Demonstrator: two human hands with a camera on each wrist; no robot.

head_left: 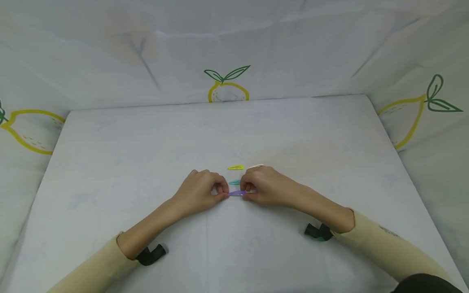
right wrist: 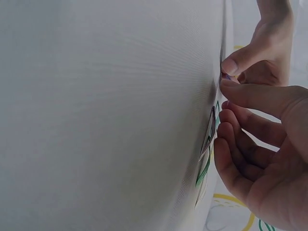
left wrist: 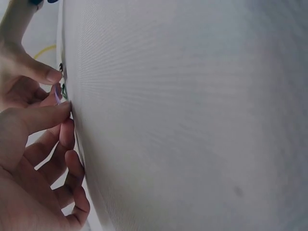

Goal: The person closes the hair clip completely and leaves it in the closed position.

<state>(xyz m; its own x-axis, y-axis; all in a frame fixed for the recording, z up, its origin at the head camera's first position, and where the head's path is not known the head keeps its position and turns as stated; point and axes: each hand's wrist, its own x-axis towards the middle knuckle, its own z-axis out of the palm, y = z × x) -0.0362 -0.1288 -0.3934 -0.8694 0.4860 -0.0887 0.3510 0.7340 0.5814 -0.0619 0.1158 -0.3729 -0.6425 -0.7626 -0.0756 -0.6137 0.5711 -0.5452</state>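
Note:
A purple hair clip (head_left: 237, 193) lies crosswise between my two hands, low over the white table. The thumb and forefinger of my left hand (head_left: 200, 189) pinch its left end. At its right end, my right hand (head_left: 270, 187) grips it between thumb and fingers. Only a sliver of the purple clip shows in the left wrist view, between the fingertips. Just beyond it is a teal hair clip (head_left: 233, 182), partly covered by the right fingers. Farther back lies a yellow hair clip (head_left: 235, 167). A pale clip (head_left: 255, 166) peeks out behind my right hand.
The table (head_left: 128, 154) is covered in white cloth, and cloth walls with lemon drawings (head_left: 228, 84) rise at its back and sides. In the right wrist view, a green clip (right wrist: 203, 172) and a dark-edged clip (right wrist: 209, 132) lie beside the right fingers.

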